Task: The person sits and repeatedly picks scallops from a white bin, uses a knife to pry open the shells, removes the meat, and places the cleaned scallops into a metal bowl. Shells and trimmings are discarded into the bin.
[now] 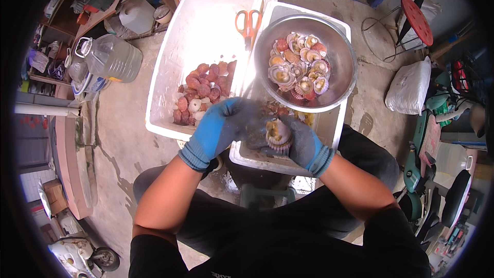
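Blue-and-grey work gloves cover both of my hands. My right hand (302,140) is closed on an opened scallop (278,135), its ribbed shell edge toward me and yellowish flesh showing inside. Close beside it on the left, my left hand (234,119) is smeared by motion, so its fingers and anything in them cannot be made out. Both hands are over the near part of a white foam box (339,118). Across that box rests a steel bowl (346,72) with opened scallops (301,67) on the half shell.
To the left, a second white foam box (170,72) holds reddish whole scallops (208,85). Orange-handled scissors (248,24) lie at its right rim. A large clear water jug (116,59) stands farther left. At the right are a white sack (409,87) and a green scooter (416,159).
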Demonstrator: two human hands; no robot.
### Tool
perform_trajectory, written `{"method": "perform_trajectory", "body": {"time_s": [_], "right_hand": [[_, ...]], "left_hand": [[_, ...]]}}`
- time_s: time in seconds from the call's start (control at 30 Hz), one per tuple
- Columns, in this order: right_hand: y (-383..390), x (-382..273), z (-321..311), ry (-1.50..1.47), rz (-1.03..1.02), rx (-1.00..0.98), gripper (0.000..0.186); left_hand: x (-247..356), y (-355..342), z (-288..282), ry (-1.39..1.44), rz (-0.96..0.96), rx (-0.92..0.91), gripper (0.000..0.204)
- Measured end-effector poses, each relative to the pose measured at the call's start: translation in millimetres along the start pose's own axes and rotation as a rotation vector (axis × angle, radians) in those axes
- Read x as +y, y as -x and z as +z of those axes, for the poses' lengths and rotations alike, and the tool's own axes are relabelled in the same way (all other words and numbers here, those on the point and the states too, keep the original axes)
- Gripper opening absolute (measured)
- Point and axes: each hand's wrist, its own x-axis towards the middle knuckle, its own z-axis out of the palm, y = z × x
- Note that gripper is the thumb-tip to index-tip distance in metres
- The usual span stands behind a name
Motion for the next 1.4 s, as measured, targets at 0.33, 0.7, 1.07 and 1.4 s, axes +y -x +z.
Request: {"method": "perform_trajectory", "body": {"time_s": [0.33, 0.7, 1.07, 1.4], "right_hand": [[0.9, -17.7, 11.0, 0.02, 0.018, 0.043, 0.052], [-18.7, -5.4, -8.0, -0.07, -0.043, -0.098, 0.048], [-15.0, 8.8, 4.9, 0.175, -0.14, 0.011, 0.046], [1.5, -8.2, 12.6, -0.184, 0.051, -0.081, 0.047]], "left_hand": [[-23.6, 12.1, 8.2, -0.968, 0.377, -0.031, 0.02], [-45.8, 11.1, 4.1, -1.048, 0.495, 0.024, 0.018], [-65.5, -0.1, 10.1, -1.126, 0.538, 0.083, 0.02], [-58.7, 0.2, 21.7, -1.346, 0.382, 0.107, 0.022]]}}
